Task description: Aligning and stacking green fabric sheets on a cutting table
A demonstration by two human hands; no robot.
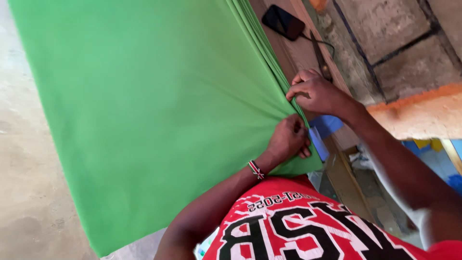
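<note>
A large sheet of green fabric (144,106) covers most of the view, folded in several layers along its right edge. My left hand (288,139), with a striped bead bracelet on the wrist, pinches the folded edge of the fabric near its lower right corner. My right hand (315,91) grips the same edge just above, fingers curled over the layers. The cloth bunches into creases between both hands.
A black phone (283,21) with a cable lies on the wooden table (301,53) at the top. Dark scissors (320,58) lie beside it. A brick wall (394,43) stands to the right. Concrete floor (24,168) shows on the left.
</note>
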